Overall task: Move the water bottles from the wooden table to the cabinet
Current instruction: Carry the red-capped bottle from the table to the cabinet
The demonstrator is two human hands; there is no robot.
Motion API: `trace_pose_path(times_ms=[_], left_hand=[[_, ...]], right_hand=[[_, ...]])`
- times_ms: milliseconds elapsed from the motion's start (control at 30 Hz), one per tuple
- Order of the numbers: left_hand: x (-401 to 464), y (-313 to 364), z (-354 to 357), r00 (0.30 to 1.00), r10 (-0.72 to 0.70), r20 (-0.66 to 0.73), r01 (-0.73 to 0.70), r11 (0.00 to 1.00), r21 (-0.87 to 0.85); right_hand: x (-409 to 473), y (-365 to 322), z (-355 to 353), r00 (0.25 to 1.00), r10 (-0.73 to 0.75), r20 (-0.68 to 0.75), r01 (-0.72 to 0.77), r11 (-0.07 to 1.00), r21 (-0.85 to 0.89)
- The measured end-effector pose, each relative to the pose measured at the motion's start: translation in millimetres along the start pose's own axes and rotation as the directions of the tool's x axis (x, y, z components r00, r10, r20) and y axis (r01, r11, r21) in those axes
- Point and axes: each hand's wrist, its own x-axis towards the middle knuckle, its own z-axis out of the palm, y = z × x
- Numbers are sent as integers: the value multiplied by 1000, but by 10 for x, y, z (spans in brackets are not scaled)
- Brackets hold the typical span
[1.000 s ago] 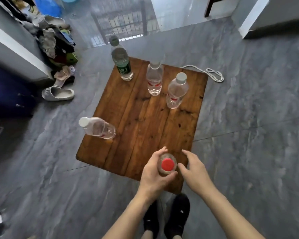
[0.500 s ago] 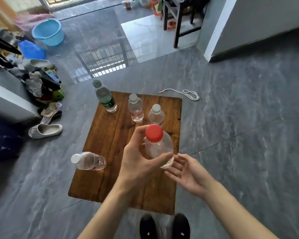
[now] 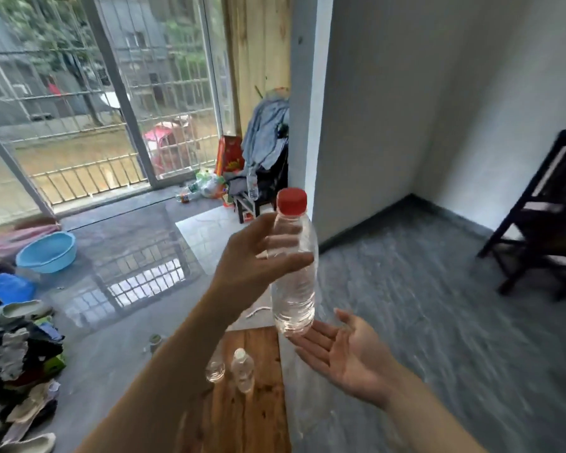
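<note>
My left hand (image 3: pixel 255 256) grips a clear water bottle with a red cap (image 3: pixel 294 273) around its upper body and holds it upright at chest height. My right hand (image 3: pixel 343 351) lies palm up with straight fingers just under the bottle's base. Far below, the wooden table (image 3: pixel 258 416) shows at the bottom centre. Two clear white-capped bottles (image 3: pixel 242 371) stand on it, one (image 3: pixel 215 371) partly hidden by my left forearm. No cabinet is clearly in view.
A dark wooden chair (image 3: pixel 543 220) stands at the right wall. A white pillar (image 3: pixel 307 103) rises ahead, with a clothes-draped stool (image 3: pixel 262 165) behind it. A blue basin (image 3: pixel 46 253) and a pile of clothes and shoes (image 3: pixel 17 354) lie on the left. Barred windows fill the far left.
My left hand has lifted the red-capped bottle off the table to chest height. My view has swung up from the table to the room. My right hand now sits open under the bottle.
</note>
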Motion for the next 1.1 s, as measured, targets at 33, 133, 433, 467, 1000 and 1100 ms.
trace_pose_path(times_ms=[33,133,433,467,1000,1100], left_hand=[[80,214,63,999,28,37,-29,1000,9],[294,725,299,986,91,139,-94,995,18],[641,1641,1428,918,195,345,-134,972,-193],[684,1715,1611,912,202,358,-131,968,-212],[1256,2433,4174,775,246,582,-65,947,-314],[1394,2373,4491,756,220,617,-53,959,-277]], right_hand=[[-154,-95,53,1000,-27,7,27,1000,3],[-574,-355,123,994,-113,11,113,994,16],[-1652,-1045,-280,950,-308,-47,311,948,74],[-1784,-1131,-358,941,-335,-56,338,938,81],[-3258,-2484,-1905,848,-511,-138,528,836,147],[-3281,-2656,-2163,850,-504,-155,525,837,153]])
